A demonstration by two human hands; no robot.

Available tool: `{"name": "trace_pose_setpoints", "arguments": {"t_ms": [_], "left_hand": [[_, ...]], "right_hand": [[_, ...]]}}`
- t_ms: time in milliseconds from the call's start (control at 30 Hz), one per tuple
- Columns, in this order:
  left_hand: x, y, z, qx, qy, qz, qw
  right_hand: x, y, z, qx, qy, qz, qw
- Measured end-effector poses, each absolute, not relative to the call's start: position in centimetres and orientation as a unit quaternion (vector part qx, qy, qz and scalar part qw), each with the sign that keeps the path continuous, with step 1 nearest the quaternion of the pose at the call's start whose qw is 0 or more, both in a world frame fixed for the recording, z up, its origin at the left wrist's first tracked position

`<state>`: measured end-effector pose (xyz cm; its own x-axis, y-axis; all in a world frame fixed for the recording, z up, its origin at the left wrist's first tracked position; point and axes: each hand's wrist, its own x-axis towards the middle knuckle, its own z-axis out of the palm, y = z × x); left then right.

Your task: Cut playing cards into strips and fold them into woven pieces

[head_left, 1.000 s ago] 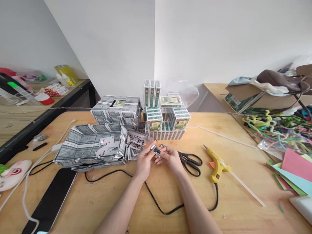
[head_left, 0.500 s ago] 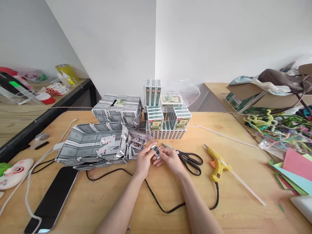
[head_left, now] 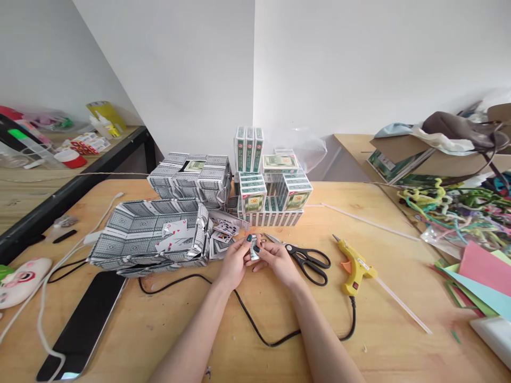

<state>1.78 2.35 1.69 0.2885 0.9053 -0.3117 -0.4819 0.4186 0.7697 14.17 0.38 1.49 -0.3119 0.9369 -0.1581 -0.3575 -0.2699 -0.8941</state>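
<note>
1. The playing card (head_left: 254, 249), patterned like the box beside it, is held up between both hands over the middle of the worktop (head_left: 383, 351), nearer its far edge than the bottom of the view; whether it is folded is too small to tell

2. The left hand (head_left: 232, 264) has its grip pinching the card's left side, a dark-nailed tip near the top; the right hand (head_left: 282, 264) pinches the right side, thumb over the face, the fingers behind mostly hidden

3. It should be very light and thin, springy rather than soft, perhaps a little slippery on its coated face; hard pressure would likely leave a lasting crease

4. Best hold, I judge: opposite edges, thumbs on the face and fingertips behind, leaving the corners unbent

5. Just left lie loose cards (head_left: 224, 226), then the open box (head_left: 138, 221) toward the left edge; card packs (head_left: 254, 204) stand stacked by the far edge

6. Scissors (head_left: 294, 250) lie just beside the right hand, with the glue gun (head_left: 353, 268) farther toward the right edge
</note>
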Motion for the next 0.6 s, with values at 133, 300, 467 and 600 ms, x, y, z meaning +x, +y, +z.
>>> {"name": "trace_pose_setpoints", "arguments": {"t_ms": [133, 300, 467, 600], "left_hand": [[1.6, 2.2, 1.9, 0.291, 0.382, 0.447, 0.755], [1.5, 2.0, 2.3, 0.320, 0.360, 0.427, 0.765], [1.6, 1.9, 2.2, 0.354, 0.353, 0.418, 0.758], [2.0, 1.7, 1.7, 0.398, 0.382, 0.442, 0.707]], "right_hand": [[14.4, 0.2, 1.6, -0.332, -0.367, 0.751, 0.437], [14.3, 0.1, 1.0, -0.310, -0.298, 0.804, 0.410], [13.8, -0.1, 0.5, -0.321, -0.212, 0.822, 0.419], [13.4, -0.2, 0.5, -0.325, -0.183, 0.816, 0.442]]}}
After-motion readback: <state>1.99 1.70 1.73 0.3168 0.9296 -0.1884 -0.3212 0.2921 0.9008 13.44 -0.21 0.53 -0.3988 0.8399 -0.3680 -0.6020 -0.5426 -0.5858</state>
